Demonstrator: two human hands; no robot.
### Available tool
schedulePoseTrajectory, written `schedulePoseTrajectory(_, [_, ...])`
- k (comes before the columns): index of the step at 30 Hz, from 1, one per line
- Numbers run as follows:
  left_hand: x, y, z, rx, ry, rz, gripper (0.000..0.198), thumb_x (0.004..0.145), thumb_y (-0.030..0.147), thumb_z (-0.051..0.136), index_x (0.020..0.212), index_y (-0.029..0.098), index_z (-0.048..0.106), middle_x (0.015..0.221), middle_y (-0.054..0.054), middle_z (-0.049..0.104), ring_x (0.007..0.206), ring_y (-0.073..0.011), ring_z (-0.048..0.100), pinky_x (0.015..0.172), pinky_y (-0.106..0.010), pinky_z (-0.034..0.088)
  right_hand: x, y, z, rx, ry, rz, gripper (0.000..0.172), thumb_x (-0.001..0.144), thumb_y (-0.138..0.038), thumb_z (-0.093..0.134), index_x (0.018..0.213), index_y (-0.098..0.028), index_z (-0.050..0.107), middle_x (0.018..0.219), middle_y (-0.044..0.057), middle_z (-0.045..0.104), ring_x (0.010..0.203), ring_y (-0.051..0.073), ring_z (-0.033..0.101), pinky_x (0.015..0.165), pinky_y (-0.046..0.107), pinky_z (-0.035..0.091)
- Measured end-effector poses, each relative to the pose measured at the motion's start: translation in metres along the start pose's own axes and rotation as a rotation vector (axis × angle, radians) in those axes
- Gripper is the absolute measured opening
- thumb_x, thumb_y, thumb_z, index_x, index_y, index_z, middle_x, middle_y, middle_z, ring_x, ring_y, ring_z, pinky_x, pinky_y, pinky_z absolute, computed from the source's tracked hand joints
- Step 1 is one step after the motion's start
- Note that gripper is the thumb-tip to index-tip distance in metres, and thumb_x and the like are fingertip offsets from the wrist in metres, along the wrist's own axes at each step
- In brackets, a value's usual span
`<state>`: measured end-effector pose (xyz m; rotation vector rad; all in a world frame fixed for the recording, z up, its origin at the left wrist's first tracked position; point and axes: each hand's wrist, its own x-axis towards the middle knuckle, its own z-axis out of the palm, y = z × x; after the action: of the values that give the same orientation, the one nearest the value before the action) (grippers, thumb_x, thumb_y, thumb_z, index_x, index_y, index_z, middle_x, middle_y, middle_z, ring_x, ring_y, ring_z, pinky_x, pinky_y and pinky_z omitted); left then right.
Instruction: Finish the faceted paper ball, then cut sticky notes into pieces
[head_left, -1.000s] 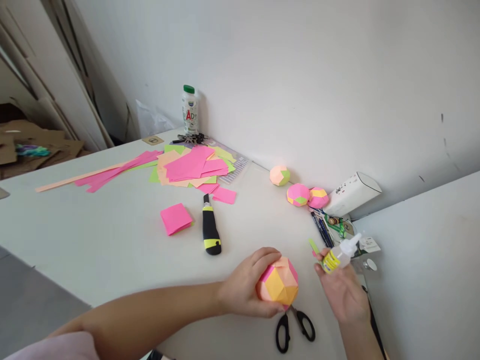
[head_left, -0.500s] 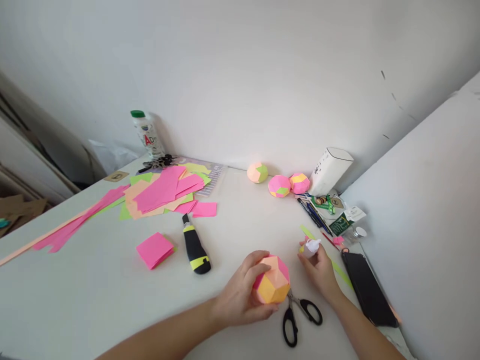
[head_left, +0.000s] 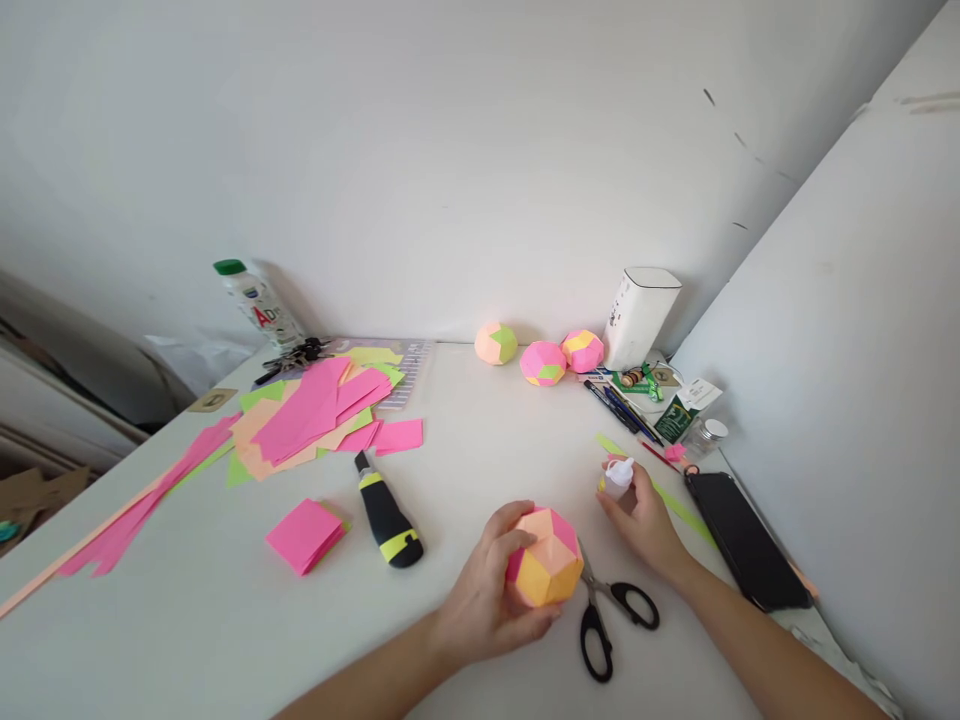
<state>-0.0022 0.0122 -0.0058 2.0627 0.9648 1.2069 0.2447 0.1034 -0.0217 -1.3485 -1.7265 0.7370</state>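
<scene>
My left hand (head_left: pixel 491 590) is wrapped round a folded paper ball (head_left: pixel 551 560) with pink, peach and orange faces, held above the white table. In my right hand (head_left: pixel 649 525) is a small glue bottle (head_left: pixel 617 477) with a white cap, gripped between thumb and fingers. The bottle is to the right of the ball and apart from it. Black-handled scissors (head_left: pixel 596 620) lie just right of the ball, their blades partly hidden behind it. A thin green paper strip (head_left: pixel 686 512) passes beneath my right hand.
Three finished-looking paper balls (head_left: pixel 543 363) sit by the wall near a white container (head_left: pixel 643 318). On the left are a heap of coloured paper (head_left: pixel 307 410), a pink square stack (head_left: pixel 306 535) and a utility knife (head_left: pixel 388 515). A black phone (head_left: pixel 742 540) and pens (head_left: pixel 622 405) lie right.
The camera view has turned slightly, shifting the table's things. Both hands keep their hold; the glue bottle's cap now shows more upright.
</scene>
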Motion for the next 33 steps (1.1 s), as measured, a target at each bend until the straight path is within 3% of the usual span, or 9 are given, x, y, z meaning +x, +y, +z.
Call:
schedulePoseTrajectory(12, [0.0010,0.0046,-0.0015,0.068,0.020,-0.005,0.051,0.079,0.040,0.066,0.117,0.024,0.036,0.131,-0.017,0.035,0.120,-0.0313,0.046,0.091,-0.048,0.047,-0.0010,0.0007,0.0007,-0.015,-0.012,-0.006,0.047,0.080,-0.040,0.060,0.121,-0.021,0.047,0.124,0.013,0.058,0.117,0.028,0.054,0.101,0.047,0.040])
schedulePoseTrajectory(21, [0.0013,0.0051,-0.0018,0.129,0.018,-0.011,0.061,0.076,0.042,0.069,0.124,0.026,0.035,0.126,-0.015,0.037,0.116,-0.0332,0.047,0.088,-0.050,0.048,-0.0015,0.0016,0.0000,-0.027,-0.012,-0.036,0.050,0.080,-0.038,0.061,0.124,-0.022,0.046,0.126,0.012,0.057,0.118,0.028,0.054,0.101,0.046,0.041])
schedulePoseTrajectory(33, [0.0009,0.0053,-0.0004,0.156,0.038,-0.010,0.057,0.077,0.042,0.067,0.122,0.025,0.036,0.125,-0.015,0.036,0.116,-0.0321,0.046,0.086,-0.048,0.050,-0.0020,0.0040,0.0005,-0.077,-0.012,-0.076,0.048,0.082,-0.038,0.059,0.125,-0.022,0.046,0.123,0.012,0.059,0.116,0.028,0.055,0.100,0.046,0.042])
